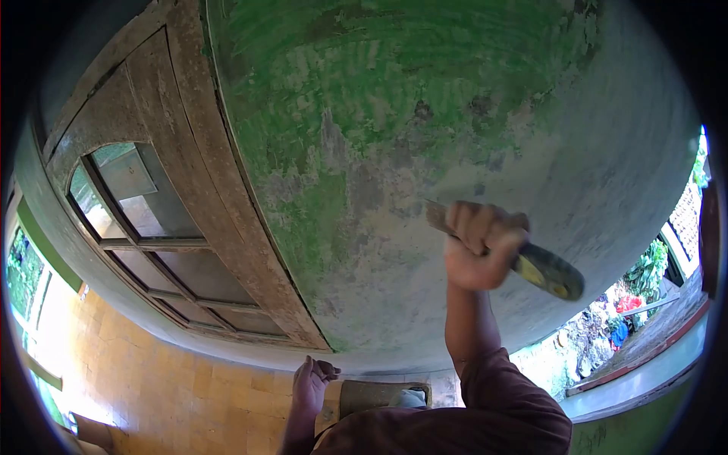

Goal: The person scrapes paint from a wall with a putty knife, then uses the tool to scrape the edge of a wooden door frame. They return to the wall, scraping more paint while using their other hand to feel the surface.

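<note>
My right hand [485, 243] is closed around a scraper [547, 271] with a black and yellow handle. Its blade points left, toward the wall [379, 189], and is slightly blurred; whether it touches the surface I cannot tell. Green paint covers the upper part of that wall, while patchy grey and whitish areas show lower down and to the right. Low in the view, my left hand [312, 383] hangs near the wall's bottom edge with its fingers curled, and no object shows in it.
A worn wooden door [182, 152] with glass panes stands at the left. Yellowish tiles [174, 394] cover the floor. Beneath me is a dark mat or box [371, 396]. At the right, an opening shows plants [648, 269] and a ledge [644, 353].
</note>
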Demonstrator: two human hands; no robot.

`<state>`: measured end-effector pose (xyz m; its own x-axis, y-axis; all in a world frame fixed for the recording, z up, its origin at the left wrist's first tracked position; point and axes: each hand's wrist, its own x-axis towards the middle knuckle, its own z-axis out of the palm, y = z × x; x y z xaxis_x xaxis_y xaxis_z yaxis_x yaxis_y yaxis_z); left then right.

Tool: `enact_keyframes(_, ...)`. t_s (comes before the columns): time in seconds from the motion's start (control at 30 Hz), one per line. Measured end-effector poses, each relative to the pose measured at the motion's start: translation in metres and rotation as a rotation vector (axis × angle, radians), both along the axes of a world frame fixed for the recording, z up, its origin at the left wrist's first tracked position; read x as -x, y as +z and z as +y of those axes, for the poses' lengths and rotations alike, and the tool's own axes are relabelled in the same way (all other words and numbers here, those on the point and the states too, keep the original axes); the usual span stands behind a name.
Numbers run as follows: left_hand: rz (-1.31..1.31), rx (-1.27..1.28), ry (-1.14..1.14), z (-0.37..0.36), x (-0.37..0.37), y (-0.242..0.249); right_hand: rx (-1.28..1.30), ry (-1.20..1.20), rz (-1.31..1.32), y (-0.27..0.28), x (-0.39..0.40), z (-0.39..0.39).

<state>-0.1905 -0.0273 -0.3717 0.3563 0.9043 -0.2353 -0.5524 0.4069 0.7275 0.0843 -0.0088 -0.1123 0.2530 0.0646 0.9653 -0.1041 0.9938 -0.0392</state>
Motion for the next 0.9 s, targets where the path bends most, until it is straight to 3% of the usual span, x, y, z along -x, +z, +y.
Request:
enact_keyframes(0.17, 0.017, 0.017, 0.001, -0.001, 0.004, -0.003, -0.122, 0.074, 0.025, -0.002, -0.002, -0.006)
enact_keyframes(0.23, -0.040, -0.005, 0.001, -0.002, 0.005, -0.004, 0.066, 0.066, 0.005, -0.007, -0.002, 0.021)
enact_keyframes(0.3, -0.051, -0.020, -0.003, -0.002, 0.005, -0.006, 0.065, 0.078, -0.052, -0.003, 0.000, 0.008)
enact_keyframes(0.37, -0.062, -0.033, 0.011, -0.002, 0.008, -0.004, -0.156, 0.078, -0.003, 0.003, 0.004, -0.012)
enact_keyframes(0.53, -0.068, -0.025, -0.009, -0.003, 0.010, -0.010, 0.057, 0.045, 0.057, -0.002, -0.003, 0.015)
enact_keyframes(0.63, -0.039, 0.017, 0.024, -0.003, 0.009, -0.004, -0.121, 0.097, 0.099, -0.002, 0.005, -0.010)
enact_keyframes(0.67, -0.041, 0.014, 0.033, 0.000, 0.009, -0.004, -0.135, 0.018, -0.036, -0.001, -0.001, -0.018)
enact_keyframes(0.77, 0.011, -0.038, -0.026, -0.002, 0.011, -0.008, -0.011, -0.034, 0.018, -0.010, -0.003, 0.016)
enact_keyframes(0.9, -0.040, -0.010, -0.001, 0.000, 0.010, -0.004, -0.021, -0.044, -0.010, -0.007, -0.004, -0.003)
